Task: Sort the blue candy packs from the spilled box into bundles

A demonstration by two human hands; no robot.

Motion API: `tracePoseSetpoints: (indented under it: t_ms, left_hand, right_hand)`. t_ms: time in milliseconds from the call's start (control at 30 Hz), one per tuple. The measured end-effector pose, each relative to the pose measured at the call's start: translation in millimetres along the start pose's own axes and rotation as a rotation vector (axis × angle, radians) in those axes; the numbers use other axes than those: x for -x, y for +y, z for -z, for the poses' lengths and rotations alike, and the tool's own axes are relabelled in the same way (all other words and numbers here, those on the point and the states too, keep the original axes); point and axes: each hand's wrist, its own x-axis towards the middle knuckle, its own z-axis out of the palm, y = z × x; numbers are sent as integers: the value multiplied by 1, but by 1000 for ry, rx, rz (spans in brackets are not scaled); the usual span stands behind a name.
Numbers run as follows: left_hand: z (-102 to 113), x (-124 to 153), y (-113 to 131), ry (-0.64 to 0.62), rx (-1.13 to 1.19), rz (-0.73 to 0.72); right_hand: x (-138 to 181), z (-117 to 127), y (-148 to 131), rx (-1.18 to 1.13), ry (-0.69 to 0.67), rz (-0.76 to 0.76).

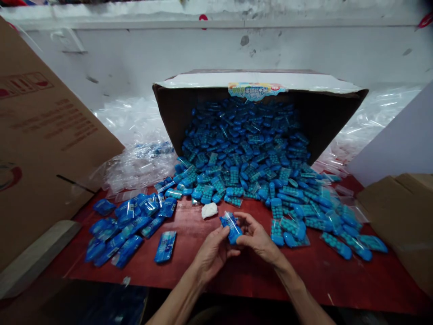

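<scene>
Between my two hands, over the front of the red tabletop (199,271), is a small blue packet (232,228) with a clear, shiny edge. The fingers of my left hand (213,253) pinch its left side, and my right hand (257,239) grips it from the right. A crumpled white wad (209,211) lies just beyond my hands. On the left, one blue packet (165,246) lies apart from a pile of similar blue packets (130,221). To the right are several blue cases with teal beads in clear wrap (292,230).
A cardboard box on its side (324,126) spills a large heap of blue-and-teal cases (243,149) toward me. Clear plastic bags (135,167) lie behind on the left. Large cartons stand at the left (50,126) and right (402,221).
</scene>
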Motion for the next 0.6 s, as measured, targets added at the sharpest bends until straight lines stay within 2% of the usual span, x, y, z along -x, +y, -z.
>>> tracePoseSetpoints:
  t_ms: [133,267,367,600]
  left_hand:
    - [4,3,-2,-38,25,25]
    - [3,3,-12,20,94,-42]
    - [1,4,-15,14,93,-30]
    - [1,6,-5,-58,34,88]
  right_hand:
    - [0,-2,-4,-89,-139,22]
    - [3,-7,3,-40,-40,102]
    - [6,-6,8,34,48,124]
    - [4,3,17,-157,31,52]
